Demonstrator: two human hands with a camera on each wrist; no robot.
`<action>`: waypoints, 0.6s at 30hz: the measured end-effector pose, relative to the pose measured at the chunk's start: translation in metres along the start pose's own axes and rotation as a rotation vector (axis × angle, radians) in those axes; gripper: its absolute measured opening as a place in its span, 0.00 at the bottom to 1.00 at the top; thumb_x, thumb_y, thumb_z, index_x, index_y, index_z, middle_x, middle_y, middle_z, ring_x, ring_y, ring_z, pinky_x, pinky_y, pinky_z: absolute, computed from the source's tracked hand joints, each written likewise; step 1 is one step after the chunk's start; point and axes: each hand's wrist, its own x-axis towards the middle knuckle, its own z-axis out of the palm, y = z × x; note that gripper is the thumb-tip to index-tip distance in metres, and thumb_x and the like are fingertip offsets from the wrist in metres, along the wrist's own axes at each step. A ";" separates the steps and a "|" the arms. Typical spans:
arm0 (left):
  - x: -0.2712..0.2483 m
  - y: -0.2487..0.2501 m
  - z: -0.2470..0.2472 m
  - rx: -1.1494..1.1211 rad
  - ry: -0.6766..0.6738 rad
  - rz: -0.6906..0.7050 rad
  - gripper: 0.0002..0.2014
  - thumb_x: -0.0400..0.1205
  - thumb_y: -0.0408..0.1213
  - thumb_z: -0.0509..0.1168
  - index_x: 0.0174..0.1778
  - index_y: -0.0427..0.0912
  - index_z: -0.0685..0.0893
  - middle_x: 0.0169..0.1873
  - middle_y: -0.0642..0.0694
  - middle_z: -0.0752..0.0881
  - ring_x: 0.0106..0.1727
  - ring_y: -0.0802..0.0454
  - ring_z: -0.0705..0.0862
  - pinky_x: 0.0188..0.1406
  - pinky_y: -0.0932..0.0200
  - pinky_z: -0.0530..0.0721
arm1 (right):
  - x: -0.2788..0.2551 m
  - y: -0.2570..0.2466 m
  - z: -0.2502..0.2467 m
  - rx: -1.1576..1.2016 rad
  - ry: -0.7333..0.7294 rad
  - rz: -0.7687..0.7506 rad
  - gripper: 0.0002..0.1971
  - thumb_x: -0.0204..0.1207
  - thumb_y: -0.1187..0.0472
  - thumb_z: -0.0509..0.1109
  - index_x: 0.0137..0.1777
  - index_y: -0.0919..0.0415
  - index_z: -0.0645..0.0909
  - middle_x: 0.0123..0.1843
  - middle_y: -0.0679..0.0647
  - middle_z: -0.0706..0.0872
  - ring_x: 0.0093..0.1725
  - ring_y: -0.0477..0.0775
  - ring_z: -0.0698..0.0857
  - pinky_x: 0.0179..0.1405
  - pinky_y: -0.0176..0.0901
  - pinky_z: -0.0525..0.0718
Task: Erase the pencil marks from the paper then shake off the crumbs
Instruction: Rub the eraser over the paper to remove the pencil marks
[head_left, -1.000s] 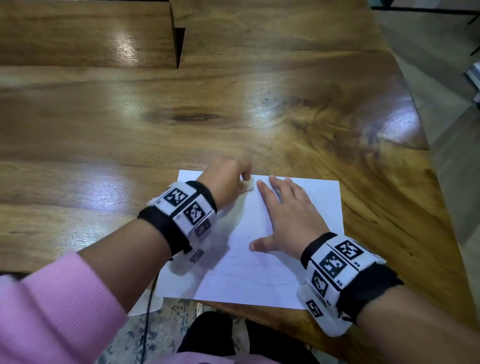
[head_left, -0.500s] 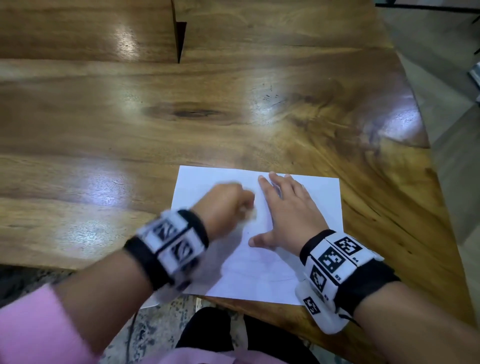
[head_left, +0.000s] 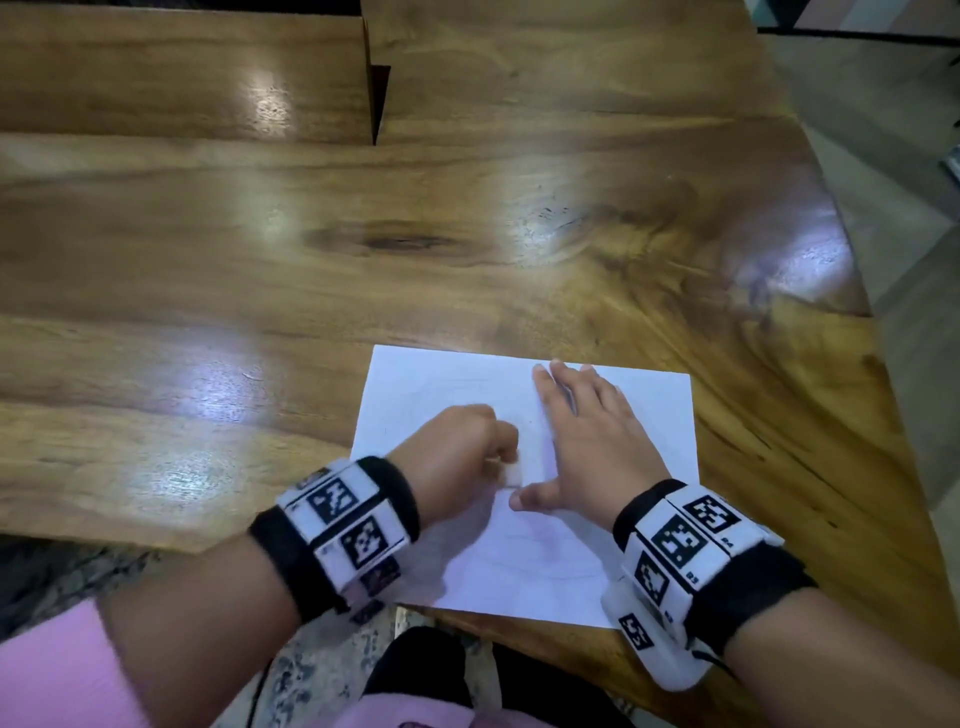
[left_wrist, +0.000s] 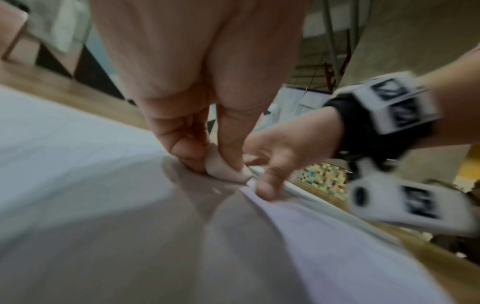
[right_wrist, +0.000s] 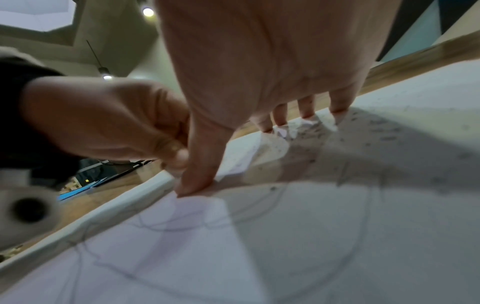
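A white sheet of paper (head_left: 644, 415) with faint curved pencil lines lies at the near edge of the wooden table (head_left: 363, 260). My left hand (head_left: 462, 452) pinches a small white eraser (head_left: 511, 475) and holds it against the sheet, right beside my right thumb. In the left wrist view the eraser (left_wrist: 221, 166) sits between thumb and fingers, its tip on the paper (left_wrist: 78, 164). My right hand (head_left: 587, 441) lies flat on the sheet with fingers spread, pressing it down. The right wrist view shows grey eraser crumbs (right_wrist: 376, 127) scattered near those fingertips on the paper (right_wrist: 285, 236).
The table's near edge (head_left: 519, 623) runs just under the sheet's bottom, with my dark trousers (head_left: 415, 665) and patterned floor below. A slot (head_left: 376, 98) cuts into the tabletop at the far side. Bare wood spreads to the left and beyond the paper.
My left hand has drawn the eraser down the sheet toward me, from near the top edge to beside my right thumb. The right hand has stayed flat in place.
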 end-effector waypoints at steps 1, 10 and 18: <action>0.011 0.001 -0.006 0.009 0.025 -0.022 0.05 0.75 0.32 0.66 0.45 0.39 0.84 0.40 0.42 0.79 0.47 0.42 0.81 0.37 0.64 0.64 | 0.000 0.000 0.000 -0.001 -0.003 0.000 0.64 0.61 0.31 0.74 0.83 0.52 0.33 0.85 0.48 0.36 0.84 0.55 0.35 0.83 0.52 0.42; 0.002 -0.008 -0.006 -0.033 0.095 -0.048 0.02 0.75 0.33 0.68 0.38 0.39 0.82 0.31 0.51 0.73 0.36 0.50 0.72 0.29 0.63 0.60 | 0.000 0.000 -0.002 0.023 -0.024 -0.005 0.61 0.61 0.32 0.74 0.83 0.44 0.35 0.85 0.47 0.36 0.83 0.56 0.35 0.83 0.52 0.42; 0.053 -0.016 -0.040 -0.044 0.198 -0.154 0.03 0.73 0.30 0.69 0.41 0.35 0.84 0.33 0.46 0.78 0.37 0.48 0.75 0.30 0.64 0.60 | 0.000 -0.004 -0.005 -0.023 -0.054 0.014 0.61 0.62 0.32 0.74 0.83 0.44 0.33 0.85 0.50 0.36 0.83 0.58 0.35 0.83 0.55 0.44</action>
